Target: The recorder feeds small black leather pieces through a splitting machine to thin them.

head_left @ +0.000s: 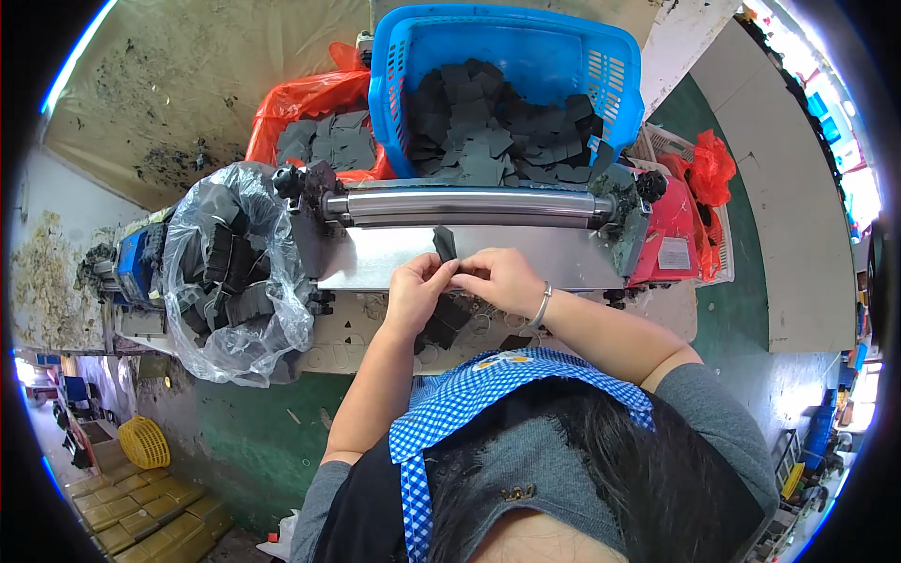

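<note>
My left hand pinches a small, flat black piece that looks like a sheet of rubber or foam; it stands up above the fingertips. Close against it, my right hand has its thumb and fingers closed on the lower end of the same piece, partly hidden by the fingers. Both hands are over the front edge of a shiny metal plate, in front of a steel roller. Under my hands, more black pieces lie on the worktop.
Behind the roller stands a blue basket heaped with black squares. A red plastic bag of similar pieces is beside it. At left, a clear bag holds black bundles. A red machine housing and a white crate are at right.
</note>
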`<state>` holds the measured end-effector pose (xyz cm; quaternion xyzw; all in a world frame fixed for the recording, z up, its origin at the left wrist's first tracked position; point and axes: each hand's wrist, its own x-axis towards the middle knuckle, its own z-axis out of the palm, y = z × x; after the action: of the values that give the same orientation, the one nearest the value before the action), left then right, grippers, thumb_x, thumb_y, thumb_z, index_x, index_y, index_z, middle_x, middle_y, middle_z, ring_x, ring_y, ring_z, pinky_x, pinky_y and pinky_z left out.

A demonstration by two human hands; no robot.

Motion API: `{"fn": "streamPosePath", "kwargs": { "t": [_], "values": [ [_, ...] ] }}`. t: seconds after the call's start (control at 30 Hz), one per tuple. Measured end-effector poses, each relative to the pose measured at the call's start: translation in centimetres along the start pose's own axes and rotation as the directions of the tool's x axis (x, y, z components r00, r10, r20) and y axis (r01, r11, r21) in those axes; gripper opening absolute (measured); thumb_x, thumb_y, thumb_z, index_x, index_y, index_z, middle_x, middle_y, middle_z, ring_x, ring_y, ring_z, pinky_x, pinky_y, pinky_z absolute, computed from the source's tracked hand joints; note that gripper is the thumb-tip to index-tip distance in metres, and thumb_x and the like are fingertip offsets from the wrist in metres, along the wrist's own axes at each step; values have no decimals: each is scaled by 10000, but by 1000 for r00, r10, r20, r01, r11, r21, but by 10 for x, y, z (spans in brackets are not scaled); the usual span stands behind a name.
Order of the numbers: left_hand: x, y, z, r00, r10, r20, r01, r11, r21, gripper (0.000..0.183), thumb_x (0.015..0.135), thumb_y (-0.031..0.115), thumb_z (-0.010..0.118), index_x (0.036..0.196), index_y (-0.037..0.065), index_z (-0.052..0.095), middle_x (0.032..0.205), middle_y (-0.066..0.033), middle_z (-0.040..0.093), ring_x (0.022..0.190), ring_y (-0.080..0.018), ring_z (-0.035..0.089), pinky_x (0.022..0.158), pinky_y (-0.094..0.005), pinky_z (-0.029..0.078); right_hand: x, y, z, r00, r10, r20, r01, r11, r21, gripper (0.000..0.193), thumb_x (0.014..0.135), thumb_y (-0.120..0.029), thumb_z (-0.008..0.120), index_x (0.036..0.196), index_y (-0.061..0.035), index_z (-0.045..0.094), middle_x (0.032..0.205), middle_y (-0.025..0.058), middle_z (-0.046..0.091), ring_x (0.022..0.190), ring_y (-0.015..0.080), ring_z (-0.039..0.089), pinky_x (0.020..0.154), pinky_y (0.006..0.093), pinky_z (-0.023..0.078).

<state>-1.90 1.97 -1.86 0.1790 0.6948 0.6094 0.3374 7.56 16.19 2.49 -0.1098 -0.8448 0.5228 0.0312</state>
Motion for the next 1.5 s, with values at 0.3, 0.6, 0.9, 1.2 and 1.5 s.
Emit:
{"fn": "streamPosePath", "kwargs": {
  "t": [0.3,0.6,0.9,1.2,1.5],
  "values": [
    [-4,5,1,994,-24,108,55,955,-292,160,876,170,615,833,27,558,735,-14,584,660,-63,555,609,-213,488,3,15,-2,996,1,89,-20,978,210,185,808,-178,664,861,-2,680,743,76,654,647,120,614,591,257,487],
    [-11,-3,6,995,-77,60,94,933,-347,87,886,108,578,865,25,565,766,-19,601,645,-70,579,621,-204,503,2,20,0,889,361,280,-457,664,592,148,824,-152,654,884,-19,632,786,59,647,684,117,619,624,234,514],
    [-14,5,7,999,-27,-32,21,986,-165,70,824,61,576,834,-8,585,736,-28,603,631,-75,573,582,-212,498,4,8,-6,763,480,434,-636,433,638,144,848,-115,601,928,5,598,881,107,640,728,186,648,656,273,543],
    [-16,5,-1,979,-28,-201,-15,978,-207,80,781,56,573,794,-14,610,719,-21,602,598,-66,554,522,-205,477,18,24,-8,791,611,-10,-428,566,704,167,874,-136,575,939,18,581,873,130,646,710,193,657,563,261,522],
    [-17,7,-3,993,-86,-86,65,974,-217,190,831,192,677,760,31,605,679,-2,592,564,-63,555,532,-182,452,24,51,-22,750,657,77,-473,451,757,234,917,-187,526,956,42,562,807,133,642,658,193,656,533,246,529]
  ]
}}
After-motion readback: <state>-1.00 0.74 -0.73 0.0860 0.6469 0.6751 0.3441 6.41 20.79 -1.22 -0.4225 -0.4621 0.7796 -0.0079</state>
